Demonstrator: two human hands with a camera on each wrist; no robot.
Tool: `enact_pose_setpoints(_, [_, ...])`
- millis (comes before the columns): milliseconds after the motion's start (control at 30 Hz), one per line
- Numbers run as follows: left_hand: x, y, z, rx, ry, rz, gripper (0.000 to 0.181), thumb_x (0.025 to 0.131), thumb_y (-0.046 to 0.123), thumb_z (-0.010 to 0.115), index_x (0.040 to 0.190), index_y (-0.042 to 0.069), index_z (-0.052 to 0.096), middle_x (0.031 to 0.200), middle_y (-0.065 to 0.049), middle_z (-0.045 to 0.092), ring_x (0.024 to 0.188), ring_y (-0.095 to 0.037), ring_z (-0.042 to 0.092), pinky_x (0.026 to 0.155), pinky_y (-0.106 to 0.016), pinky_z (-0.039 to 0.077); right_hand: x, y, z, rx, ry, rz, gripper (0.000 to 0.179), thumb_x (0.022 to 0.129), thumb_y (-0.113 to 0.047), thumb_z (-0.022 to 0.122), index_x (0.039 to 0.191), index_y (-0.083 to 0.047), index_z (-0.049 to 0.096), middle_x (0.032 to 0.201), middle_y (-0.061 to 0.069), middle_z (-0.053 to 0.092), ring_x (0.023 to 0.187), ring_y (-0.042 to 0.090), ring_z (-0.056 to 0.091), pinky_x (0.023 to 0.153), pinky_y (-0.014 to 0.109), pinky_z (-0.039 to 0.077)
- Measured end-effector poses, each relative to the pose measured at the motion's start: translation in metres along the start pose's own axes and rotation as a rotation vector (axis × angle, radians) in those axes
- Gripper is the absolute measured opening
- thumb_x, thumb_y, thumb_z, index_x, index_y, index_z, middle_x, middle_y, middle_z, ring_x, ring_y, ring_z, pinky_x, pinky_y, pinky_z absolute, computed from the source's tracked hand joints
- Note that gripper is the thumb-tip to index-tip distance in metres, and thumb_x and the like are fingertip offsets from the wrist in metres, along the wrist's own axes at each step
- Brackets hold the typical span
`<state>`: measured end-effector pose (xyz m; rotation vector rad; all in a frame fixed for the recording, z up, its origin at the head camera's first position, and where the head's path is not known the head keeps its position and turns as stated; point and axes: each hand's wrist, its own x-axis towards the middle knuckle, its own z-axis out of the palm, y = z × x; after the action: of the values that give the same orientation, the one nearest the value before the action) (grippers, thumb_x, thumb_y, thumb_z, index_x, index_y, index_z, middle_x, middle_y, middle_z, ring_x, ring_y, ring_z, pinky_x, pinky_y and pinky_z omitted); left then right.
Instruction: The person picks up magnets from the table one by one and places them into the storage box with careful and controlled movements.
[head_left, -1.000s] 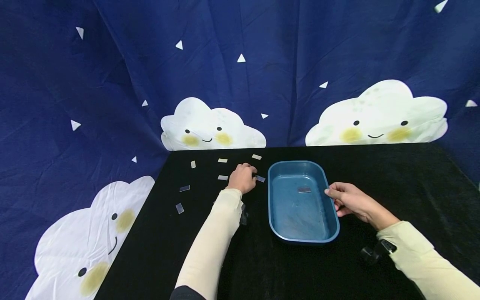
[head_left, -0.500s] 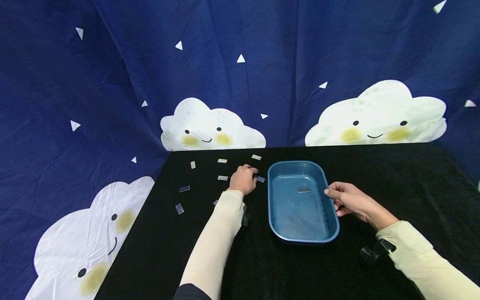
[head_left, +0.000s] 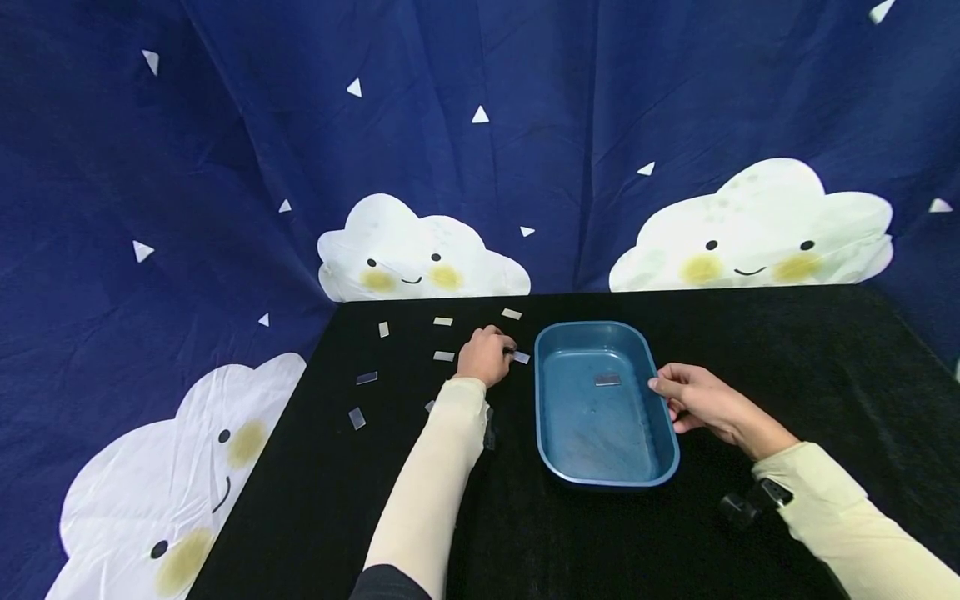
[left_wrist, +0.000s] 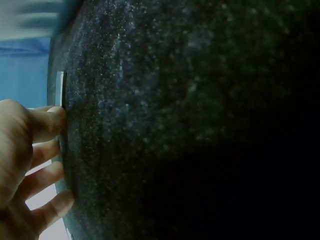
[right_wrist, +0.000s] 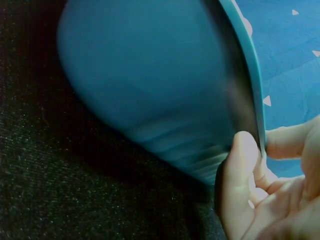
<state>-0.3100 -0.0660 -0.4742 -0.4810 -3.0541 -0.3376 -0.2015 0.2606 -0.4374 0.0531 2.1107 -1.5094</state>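
Note:
My left hand (head_left: 486, 357) is low over the black tabletop, left of a blue plastic tub (head_left: 592, 450). Its thumb and forefinger pinch the near end of a small clear rectangular plate (head_left: 521, 357). In the left wrist view that plate (left_wrist: 61, 90) appears edge-on at the thumb tip, close to the cloth; the other fingers are spread loosely. My right hand (head_left: 701, 404) grips the tub's right rim. The right wrist view has this hand's (right_wrist: 280, 195) thumb and fingers on either side of the tub wall (right_wrist: 150, 75). Inside the tub lies one similar plate (head_left: 607, 379).
Several more clear plates lie scattered on the left of the black tabletop (head_left: 525, 533), among them one at the far edge (head_left: 512, 314) and one near the left side (head_left: 357, 418). Another plate (head_left: 430, 406) is partly hidden by my left forearm. A blue curtain (head_left: 450, 167) hangs behind.
My left hand stays almost in place, and the plate at its fingertips looks paler than half a second ago. My right hand and the tub have not moved. The head view has shifted slightly.

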Motion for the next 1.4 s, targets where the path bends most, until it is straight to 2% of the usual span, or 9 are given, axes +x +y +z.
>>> enact_pose_setpoints(267, [-0.003,0.003,-0.006,-0.027,-0.014,-0.023,0.018,0.093,0.021,0.067,0.109,0.019,0.076,0.129,-0.006,0.062,0.115,-0.025,0.057,0.094,-0.042,0.054,-0.003,-0.001,0.000,0.010,-0.006,-0.004,0.031,0.103,-0.033,0.048,0.117,-0.006,0.046,0.080,-0.002,0.055,0.066,0.009,0.059,0.060,0.025,0.056])
enact_pose_setpoints(533, [-0.006,0.006,-0.009,-0.061,-0.004,-0.028,0.008,0.090,0.019,0.070,0.095,0.017,0.077,0.119,-0.003,0.066,0.111,-0.023,0.057,0.089,-0.041,0.054,-0.004,-0.001,0.001,-0.004,0.012,-0.007,0.027,0.104,-0.030,0.045,0.115,-0.006,0.046,0.079,-0.002,0.054,0.066,0.009,0.059,0.059,0.025,0.055])
enact_pose_setpoints(1133, [-0.005,0.007,-0.006,-0.043,-0.008,-0.046,0.009,0.090,0.019,0.071,0.095,0.016,0.078,0.119,-0.002,0.067,0.110,-0.022,0.057,0.091,-0.041,0.053,-0.003,-0.002,0.004,-0.001,0.017,-0.012,0.021,0.103,-0.027,0.046,0.110,-0.007,0.047,0.079,-0.003,0.053,0.064,0.009,0.058,0.058,0.024,0.055])
enact_pose_setpoints(1400, [-0.010,0.006,-0.015,-0.148,-0.031,-0.082,0.007,0.088,0.017,0.073,0.090,0.011,0.078,0.117,-0.004,0.065,0.108,-0.022,0.054,0.092,-0.040,0.052,-0.001,-0.003,0.002,0.001,0.008,-0.002,0.024,0.102,-0.029,0.048,0.112,-0.007,0.047,0.080,-0.002,0.054,0.067,0.010,0.059,0.060,0.025,0.055])
